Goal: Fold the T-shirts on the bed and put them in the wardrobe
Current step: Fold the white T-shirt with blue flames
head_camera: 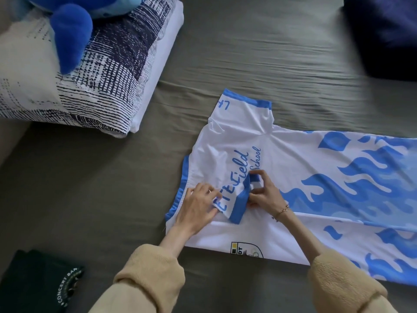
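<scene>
**Mid-fold on the white-and-blue jersey tee, sleeve getting tucked in**

So the white T-shirt with blue flame print (304,177) is lying spread out on the bed, neck end toward the left, hem running off the right edge of the view. Looks like we're at the sleeve-tucking step: the near sleeve (237,197) with its blue cuff is folded in over the chest lettering. The right hand (264,193) is pinching the cuff edge between thumb and fingertips. The left hand (198,206) lies mostly flat on the fabric just beside it, fingers relaxed and pressing the shoulder area down, not gripping anything as far as I can tell.

My guess for next: flatten that sleeve, fold the far sleeve (246,109) in the same way, then bring the long body up. The fabric looks slippery, so pin it down while folding.

Nothing's gone to the wardrobe from this one yet, and no wardrobe is in view.

The surface is a grey-brown bedsheet (248,53), a bit wrinkled. A dark folded T-shirt (38,283) with white print sits near the lower left. There's a patterned pillow (79,86) top left with a blue plush toy (70,30) on it, and something navy (388,30) top right.
</scene>
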The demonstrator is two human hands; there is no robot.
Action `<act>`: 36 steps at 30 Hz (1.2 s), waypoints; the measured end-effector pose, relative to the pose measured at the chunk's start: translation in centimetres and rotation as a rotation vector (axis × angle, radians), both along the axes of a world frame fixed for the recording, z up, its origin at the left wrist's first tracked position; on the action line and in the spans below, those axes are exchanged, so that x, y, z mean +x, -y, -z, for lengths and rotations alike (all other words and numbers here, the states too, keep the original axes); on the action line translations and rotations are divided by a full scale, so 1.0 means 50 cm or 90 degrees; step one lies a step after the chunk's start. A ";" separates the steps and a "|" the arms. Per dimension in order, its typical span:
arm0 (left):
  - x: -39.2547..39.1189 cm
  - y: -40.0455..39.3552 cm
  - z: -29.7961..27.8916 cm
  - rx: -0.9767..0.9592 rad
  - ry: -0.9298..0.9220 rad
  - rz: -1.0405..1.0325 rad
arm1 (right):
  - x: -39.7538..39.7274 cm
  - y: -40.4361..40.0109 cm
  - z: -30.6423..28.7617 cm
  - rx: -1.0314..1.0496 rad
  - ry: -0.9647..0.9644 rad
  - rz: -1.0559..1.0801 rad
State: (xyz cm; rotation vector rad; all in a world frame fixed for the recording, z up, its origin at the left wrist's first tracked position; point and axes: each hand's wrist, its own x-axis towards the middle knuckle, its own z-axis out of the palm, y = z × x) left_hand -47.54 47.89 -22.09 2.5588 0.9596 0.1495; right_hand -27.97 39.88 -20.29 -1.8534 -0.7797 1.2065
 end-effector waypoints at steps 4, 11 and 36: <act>0.036 -0.023 -0.009 -0.137 0.131 -0.188 | 0.004 -0.025 0.004 0.029 0.001 0.066; 0.081 -0.033 -0.026 -0.111 0.197 -0.440 | 0.000 -0.043 0.008 0.079 0.155 0.185; 0.049 -0.030 -0.008 -0.150 0.121 -0.269 | 0.005 -0.051 0.002 0.106 0.418 -0.214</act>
